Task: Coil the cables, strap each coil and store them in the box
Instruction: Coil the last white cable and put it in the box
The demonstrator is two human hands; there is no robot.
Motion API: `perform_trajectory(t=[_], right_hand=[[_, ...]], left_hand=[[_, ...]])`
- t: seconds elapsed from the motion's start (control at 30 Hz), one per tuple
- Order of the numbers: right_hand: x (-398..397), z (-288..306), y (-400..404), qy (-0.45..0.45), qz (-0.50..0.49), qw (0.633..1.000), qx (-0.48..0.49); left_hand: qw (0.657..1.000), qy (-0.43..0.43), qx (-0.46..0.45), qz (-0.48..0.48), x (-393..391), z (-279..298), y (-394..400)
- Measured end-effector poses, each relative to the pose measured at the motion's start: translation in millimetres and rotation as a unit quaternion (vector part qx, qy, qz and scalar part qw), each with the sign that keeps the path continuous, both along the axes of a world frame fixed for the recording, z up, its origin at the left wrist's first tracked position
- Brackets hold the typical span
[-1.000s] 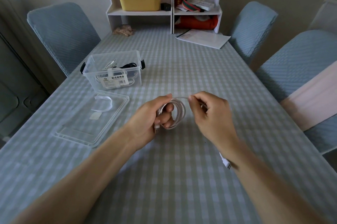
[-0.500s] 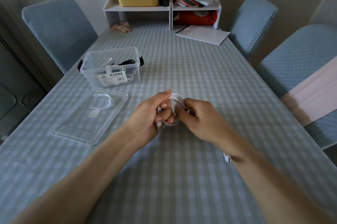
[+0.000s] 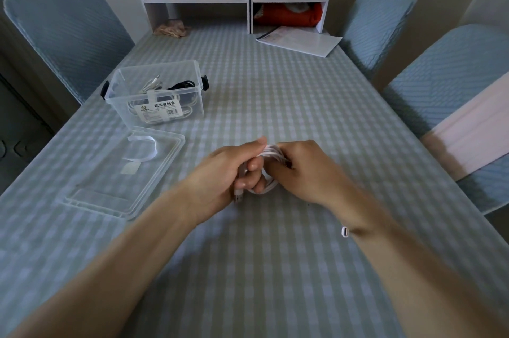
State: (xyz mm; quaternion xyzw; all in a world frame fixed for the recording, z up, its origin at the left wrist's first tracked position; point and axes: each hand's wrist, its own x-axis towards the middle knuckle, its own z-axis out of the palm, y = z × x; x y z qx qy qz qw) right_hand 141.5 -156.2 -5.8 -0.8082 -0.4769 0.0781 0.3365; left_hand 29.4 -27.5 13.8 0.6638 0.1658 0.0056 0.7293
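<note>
Cable: a coiled white cable (image 3: 268, 169) is gripped in the curled left hand (image 3: 220, 175) and pinched by the right hand (image 3: 305, 172) – above the checked tablecloth (image 3: 275, 269).
Lid: a clear plastic lid (image 3: 124, 172) is left of the cable.
Box: a clear plastic box (image 3: 158, 92) – beyond the lid, cables inside.

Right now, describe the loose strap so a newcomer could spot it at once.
Start at the clear plastic box on the left of the checked table. Just nearer the person lies its flat clear lid, upside down. The strap is the curled white band lying in that lid, next to a small square tab; the other white things are cables, in the box or in hand.
</note>
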Motion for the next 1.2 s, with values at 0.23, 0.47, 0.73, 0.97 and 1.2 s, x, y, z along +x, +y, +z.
perform_trajectory(t=[0.23, 0.47, 0.73, 0.97, 1.2], right_hand=[[-0.1, 9.2, -4.4, -0.153, 0.021, 0.981, -0.117], [-11.3, 9.6, 2.7, -0.194, 0.044, 0.968, -0.154], [-8.3, 1.2, 4.0, -0.006, 0.022, 1.0, 0.007], [-5.9, -9.2, 0.2, 0.113, -0.064, 0.985, 0.113], [-21.5, -4.5, 8.7, -0.163, -0.039, 0.982, -0.088]], left_hand=[[0.999, 0.026, 0.026, 0.039, -2.0, -0.7, -7.2], [0.991, 0.012, -0.041, 0.131, 2.1, -1.1, -3.1], [0.981, 0.006, -0.121, 0.154, 6.8, 6.3, -2.2], [0.882, -0.029, -0.361, 0.302, 7.2, 4.9, 36.4], [0.851, -0.115, -0.393, 0.33, 0.8, 26.8, 29.2]])
